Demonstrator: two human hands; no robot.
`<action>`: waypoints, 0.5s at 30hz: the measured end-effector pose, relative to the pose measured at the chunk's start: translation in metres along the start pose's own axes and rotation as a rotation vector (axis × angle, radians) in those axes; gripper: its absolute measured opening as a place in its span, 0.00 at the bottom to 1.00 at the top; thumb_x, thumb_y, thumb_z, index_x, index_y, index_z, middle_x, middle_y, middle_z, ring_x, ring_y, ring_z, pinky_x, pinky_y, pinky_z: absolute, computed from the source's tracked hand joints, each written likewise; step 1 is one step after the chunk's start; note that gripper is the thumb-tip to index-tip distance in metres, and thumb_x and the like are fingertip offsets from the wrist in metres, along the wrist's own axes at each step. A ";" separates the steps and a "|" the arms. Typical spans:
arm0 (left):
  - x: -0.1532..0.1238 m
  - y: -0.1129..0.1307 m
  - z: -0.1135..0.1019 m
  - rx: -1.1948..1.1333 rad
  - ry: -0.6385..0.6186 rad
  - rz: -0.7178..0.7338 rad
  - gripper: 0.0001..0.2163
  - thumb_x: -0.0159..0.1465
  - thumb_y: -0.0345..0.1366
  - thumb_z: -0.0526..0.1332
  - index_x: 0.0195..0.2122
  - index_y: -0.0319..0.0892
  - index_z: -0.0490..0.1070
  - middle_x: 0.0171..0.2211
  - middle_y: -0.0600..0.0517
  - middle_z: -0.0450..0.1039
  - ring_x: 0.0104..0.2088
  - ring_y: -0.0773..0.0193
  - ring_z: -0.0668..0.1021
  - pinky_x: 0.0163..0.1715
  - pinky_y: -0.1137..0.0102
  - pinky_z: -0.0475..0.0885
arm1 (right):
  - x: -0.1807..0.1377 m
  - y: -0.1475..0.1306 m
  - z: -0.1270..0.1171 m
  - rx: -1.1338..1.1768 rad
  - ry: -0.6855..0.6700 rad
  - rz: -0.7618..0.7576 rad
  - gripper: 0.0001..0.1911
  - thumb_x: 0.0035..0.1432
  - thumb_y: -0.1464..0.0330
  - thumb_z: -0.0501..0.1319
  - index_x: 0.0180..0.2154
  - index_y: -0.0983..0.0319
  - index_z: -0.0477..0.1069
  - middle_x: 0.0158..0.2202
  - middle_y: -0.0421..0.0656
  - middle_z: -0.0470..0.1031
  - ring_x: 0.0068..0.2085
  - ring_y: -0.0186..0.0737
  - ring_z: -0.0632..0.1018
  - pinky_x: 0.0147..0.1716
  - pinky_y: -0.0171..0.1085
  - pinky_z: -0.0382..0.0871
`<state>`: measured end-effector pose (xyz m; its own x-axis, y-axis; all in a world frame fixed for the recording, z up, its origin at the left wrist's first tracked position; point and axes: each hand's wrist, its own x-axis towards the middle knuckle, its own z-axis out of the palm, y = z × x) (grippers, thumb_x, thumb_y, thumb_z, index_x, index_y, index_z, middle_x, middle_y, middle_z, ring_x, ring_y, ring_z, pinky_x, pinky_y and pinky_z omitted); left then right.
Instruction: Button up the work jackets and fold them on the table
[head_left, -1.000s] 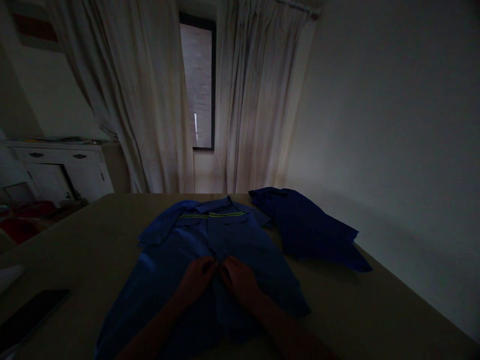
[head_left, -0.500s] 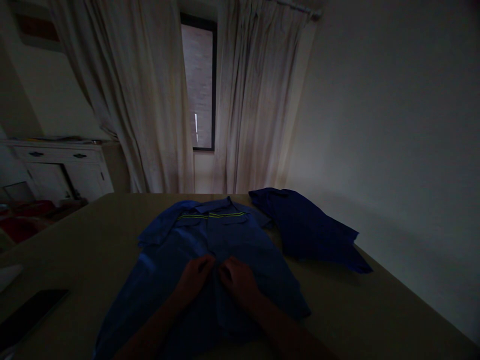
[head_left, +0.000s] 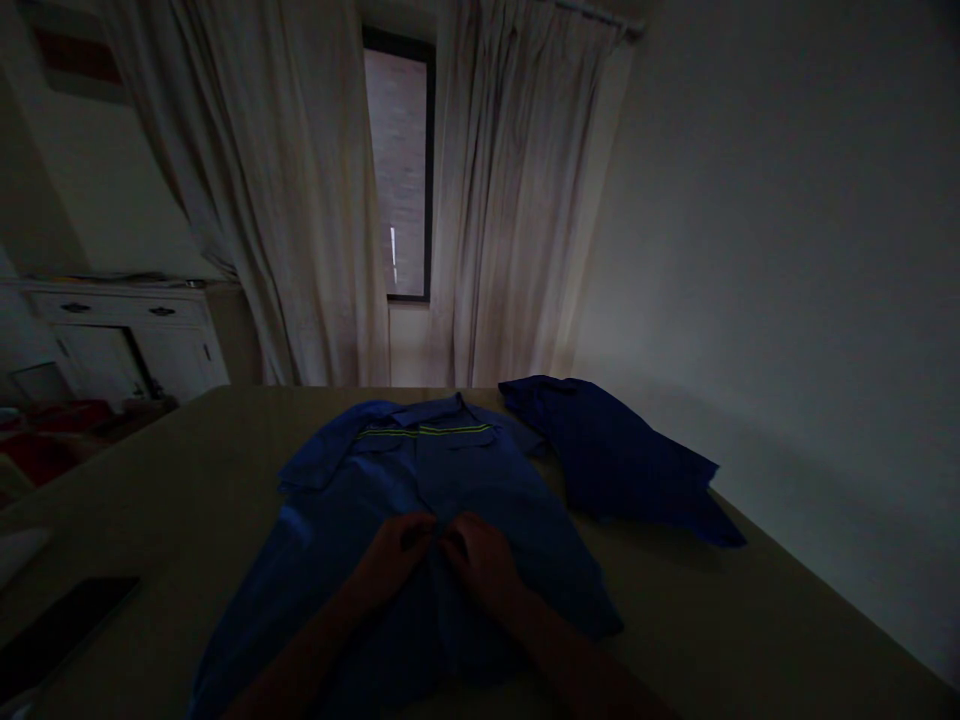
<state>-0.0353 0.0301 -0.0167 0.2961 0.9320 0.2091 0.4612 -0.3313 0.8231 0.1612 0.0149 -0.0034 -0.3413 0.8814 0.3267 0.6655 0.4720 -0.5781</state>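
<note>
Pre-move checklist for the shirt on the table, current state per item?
1. Both hands on placket: left hand and right hand meet at the middle of the blue shirt - ok.
2. Shirt flat, collar away from the person - ok.
3. Pinch on fabric or button: too dark - cannot tell.
4. Second blue garment lies apart, to the right - ok.
5. Phone clear of the shirt, at the left edge of the table - ok.

Two blue garments (head_left: 420,520) (head_left: 615,455), two hands (head_left: 394,555) (head_left: 480,555), one phone (head_left: 64,630), two curtains (head_left: 277,190) (head_left: 517,190)
</note>
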 end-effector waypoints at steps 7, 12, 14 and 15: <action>-0.024 -0.003 0.028 0.713 -0.057 0.288 0.27 0.66 0.39 0.60 0.67 0.46 0.65 0.69 0.42 0.62 0.70 0.45 0.63 0.68 0.47 0.61 | 0.004 -0.007 -0.017 0.129 0.216 -0.043 0.08 0.68 0.69 0.55 0.47 0.58 0.70 0.46 0.46 0.76 0.48 0.43 0.77 0.50 0.40 0.68; -0.051 0.005 0.047 0.758 -0.087 0.304 0.29 0.69 0.42 0.57 0.71 0.52 0.58 0.71 0.47 0.60 0.71 0.45 0.61 0.67 0.47 0.61 | 0.012 -0.019 -0.046 -0.026 0.009 -0.035 0.06 0.68 0.69 0.58 0.43 0.58 0.73 0.42 0.43 0.79 0.43 0.41 0.79 0.45 0.38 0.69; -0.064 0.008 0.051 0.742 -0.110 0.289 0.29 0.68 0.43 0.58 0.70 0.52 0.60 0.71 0.47 0.60 0.70 0.42 0.62 0.66 0.45 0.63 | 0.017 -0.021 -0.049 -0.153 -0.095 -0.045 0.07 0.66 0.71 0.59 0.44 0.58 0.74 0.44 0.43 0.79 0.44 0.42 0.79 0.44 0.37 0.69; -0.068 0.009 0.051 0.731 -0.122 0.287 0.28 0.67 0.43 0.60 0.69 0.52 0.63 0.70 0.46 0.62 0.69 0.41 0.63 0.65 0.45 0.64 | 0.021 -0.020 -0.048 -0.208 -0.135 -0.049 0.08 0.66 0.71 0.59 0.45 0.57 0.74 0.45 0.43 0.79 0.45 0.42 0.79 0.44 0.37 0.69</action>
<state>-0.0089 -0.0441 -0.0499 0.5572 0.7865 0.2664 0.7722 -0.6088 0.1821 0.1733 0.0230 0.0508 -0.4530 0.8586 0.2399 0.7632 0.5126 -0.3934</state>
